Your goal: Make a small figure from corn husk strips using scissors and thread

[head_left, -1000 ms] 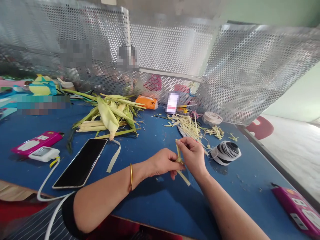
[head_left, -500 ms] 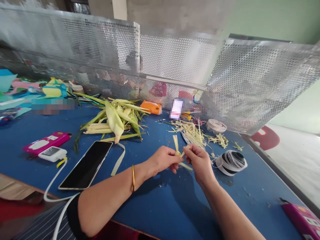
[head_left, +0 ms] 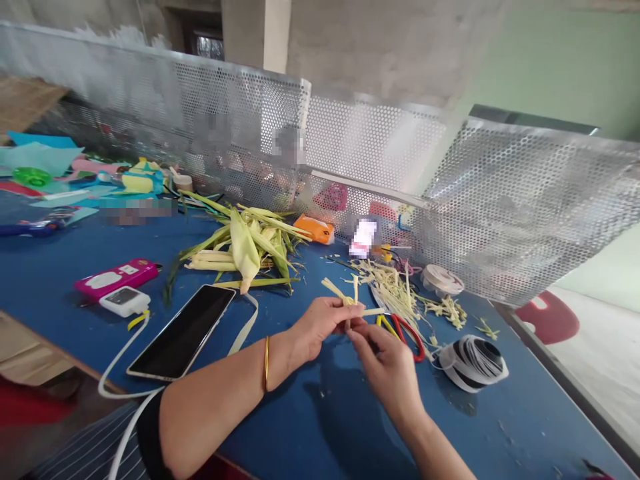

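A small cross-shaped piece of pale corn husk strips (head_left: 354,291) sits in my left hand (head_left: 324,323), pinched between thumb and fingers. Its strip ends stick out in several directions. My right hand (head_left: 387,360) is closed just below, its fingertips pinching the lower strip end. Right behind the right hand lie scissors (head_left: 413,340) with red and yellow handles. Trimmed husk strips (head_left: 393,283) are heaped beyond them. Further left rests a pile of green and pale corn husks (head_left: 245,253).
A dark-screened tablet (head_left: 183,330) lies left of my forearm, near a magenta box (head_left: 117,283) and a white device (head_left: 125,301) with a cable. To the right stand a black-and-white thread spool (head_left: 473,363) and a tape roll (head_left: 443,280). A perforated metal screen (head_left: 370,143) borders the back.
The husk piece has turned in my hands. My right hand has moved from its right side to below it, uncovering the scissors. The camera view has shifted slightly.
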The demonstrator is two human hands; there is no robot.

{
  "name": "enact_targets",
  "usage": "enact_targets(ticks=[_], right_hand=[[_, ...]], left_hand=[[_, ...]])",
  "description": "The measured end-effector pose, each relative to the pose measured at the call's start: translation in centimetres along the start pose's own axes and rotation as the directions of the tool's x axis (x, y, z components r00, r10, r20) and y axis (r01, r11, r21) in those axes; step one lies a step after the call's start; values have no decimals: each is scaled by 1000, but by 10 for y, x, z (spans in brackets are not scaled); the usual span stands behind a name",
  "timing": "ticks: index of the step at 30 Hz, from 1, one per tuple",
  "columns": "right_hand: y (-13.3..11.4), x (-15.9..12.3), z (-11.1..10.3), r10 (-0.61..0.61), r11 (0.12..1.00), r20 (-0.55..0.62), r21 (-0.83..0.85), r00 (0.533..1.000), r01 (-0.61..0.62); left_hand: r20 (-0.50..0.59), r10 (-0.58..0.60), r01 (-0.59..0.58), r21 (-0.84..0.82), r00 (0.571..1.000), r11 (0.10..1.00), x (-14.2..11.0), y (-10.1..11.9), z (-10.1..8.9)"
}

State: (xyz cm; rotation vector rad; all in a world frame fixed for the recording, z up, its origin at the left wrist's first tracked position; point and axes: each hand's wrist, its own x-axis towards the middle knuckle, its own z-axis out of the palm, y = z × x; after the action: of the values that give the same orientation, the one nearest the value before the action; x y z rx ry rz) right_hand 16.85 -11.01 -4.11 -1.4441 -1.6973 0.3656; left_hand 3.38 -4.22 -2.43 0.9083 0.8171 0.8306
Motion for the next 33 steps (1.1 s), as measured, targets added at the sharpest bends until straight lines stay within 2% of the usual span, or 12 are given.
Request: enact_targets(ticks=[2, 5, 8, 12, 15, 18, 22, 26, 29, 33], right_hand=[[3, 0, 9, 85, 996, 55, 11, 995, -86], [7, 1, 16, 151, 988, -46, -19, 987, -152], [9, 1, 16, 131, 987, -139, -71, 982, -142], [9, 1, 16, 120, 993, -138, 8, 983, -120], [8, 2, 17, 159, 985, -95, 85, 983, -151], [6, 3, 17, 174, 968, -56, 194, 983, -160], [1, 3, 18, 137, 934, -17, 337, 990, -123], [-5, 4, 16, 76, 916, 43, 392, 996, -86], [-6, 7, 11, 18, 905, 105, 421, 994, -61], [-7, 9, 6, 2, 892, 216, 440, 976, -99]], left_hand=[[41, 0, 1, -25, 999, 1000, -2, 1, 1], [93, 0, 3, -39, 996, 999, -4, 2, 2], [85, 9, -4, -55, 996, 998, -3, 2, 2], [120, 23, -18, -40, 992, 999, -2, 0, 2], [127, 40, -40, 1, 991, 999, 0, 0, 2], [98, 108, -117, 86, 989, 989, 2, 1, 1], [75, 179, -190, 178, 981, 966, 3, 7, -3], [96, 218, -234, 207, 971, 950, 3, 12, -4], [70, 203, -213, 186, 977, 959, 3, 14, -5], [54, 106, -113, 131, 993, 985, 5, 13, -7]])
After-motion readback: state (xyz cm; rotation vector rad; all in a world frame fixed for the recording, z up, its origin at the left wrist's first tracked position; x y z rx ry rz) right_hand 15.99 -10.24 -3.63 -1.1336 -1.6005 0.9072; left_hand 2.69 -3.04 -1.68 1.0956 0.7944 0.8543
